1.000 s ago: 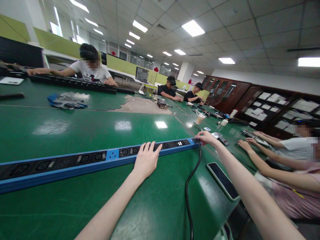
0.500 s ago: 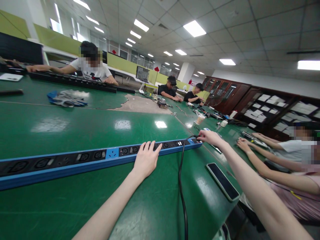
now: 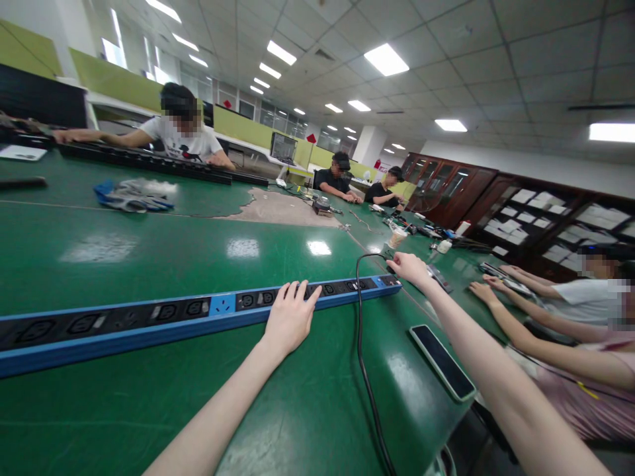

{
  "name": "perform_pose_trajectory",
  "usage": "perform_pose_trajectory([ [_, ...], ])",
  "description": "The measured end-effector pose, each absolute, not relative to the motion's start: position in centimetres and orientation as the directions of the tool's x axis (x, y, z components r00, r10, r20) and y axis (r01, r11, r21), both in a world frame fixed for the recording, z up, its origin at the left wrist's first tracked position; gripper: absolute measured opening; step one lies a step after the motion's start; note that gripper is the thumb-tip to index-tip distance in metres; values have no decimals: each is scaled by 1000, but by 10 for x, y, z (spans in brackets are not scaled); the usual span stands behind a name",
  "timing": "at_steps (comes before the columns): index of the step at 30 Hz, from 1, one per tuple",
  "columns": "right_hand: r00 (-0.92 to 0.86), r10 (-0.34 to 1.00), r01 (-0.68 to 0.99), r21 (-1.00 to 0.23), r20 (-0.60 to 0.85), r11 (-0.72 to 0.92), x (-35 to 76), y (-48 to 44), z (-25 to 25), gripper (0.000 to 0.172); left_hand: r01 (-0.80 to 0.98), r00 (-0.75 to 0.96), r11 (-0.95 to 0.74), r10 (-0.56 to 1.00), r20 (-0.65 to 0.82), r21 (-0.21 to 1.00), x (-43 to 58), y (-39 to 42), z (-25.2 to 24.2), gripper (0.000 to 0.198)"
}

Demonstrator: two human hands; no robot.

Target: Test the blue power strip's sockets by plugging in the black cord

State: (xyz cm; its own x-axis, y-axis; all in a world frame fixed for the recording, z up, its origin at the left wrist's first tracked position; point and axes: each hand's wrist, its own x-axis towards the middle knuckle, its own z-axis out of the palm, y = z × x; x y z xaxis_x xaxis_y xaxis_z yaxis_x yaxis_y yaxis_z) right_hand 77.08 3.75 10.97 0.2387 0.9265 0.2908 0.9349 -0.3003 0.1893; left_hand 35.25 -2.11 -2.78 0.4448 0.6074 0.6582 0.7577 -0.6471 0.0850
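Observation:
A long blue power strip [image 3: 222, 305] with a row of black sockets lies across the green table. My left hand [image 3: 292, 316] rests on top of it near the middle, palm down with the fingers spread. Above the strip's far right end, my right hand [image 3: 411, 270] pinches the end of a black power cord [image 3: 365, 370]. The connector is mostly hidden by the fingers and appears raised off the strip. From there the cord arches left over the strip, then hangs down towards me across the table.
A phone [image 3: 441, 362] lies near the table's right edge. Gloves [image 3: 133, 195] lie at the far left, and a plastic cup [image 3: 397, 237] stands beyond my right hand. Other people sit around the table; one across from me handles a long black strip [image 3: 143, 157].
My right hand has lifted slightly up and away from the strip's end with the cord. The cord's arch is higher and its lower part has swung right. My left hand stays put.

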Motion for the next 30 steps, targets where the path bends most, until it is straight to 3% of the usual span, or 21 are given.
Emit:
perform_pose_trajectory([
  [6, 281, 936, 925, 198, 213, -323, 782, 39, 82, 43, 764, 449, -641, 606, 656, 70, 352, -21, -28, 56],
  [14, 303, 923, 918, 188, 237, -350, 774, 37, 74, 43, 760, 443, -645, 609, 658, 84, 352, -22, -28, 54],
  [25, 236, 964, 966, 136, -121, -219, 766, 44, 119, 26, 761, 444, -643, 616, 650, 89, 352, -21, -29, 56],
  [30, 307, 940, 950, 105, -146, -294, 763, 62, 115, 27, 761, 453, -643, 616, 644, 80, 352, -21, -28, 56],
])
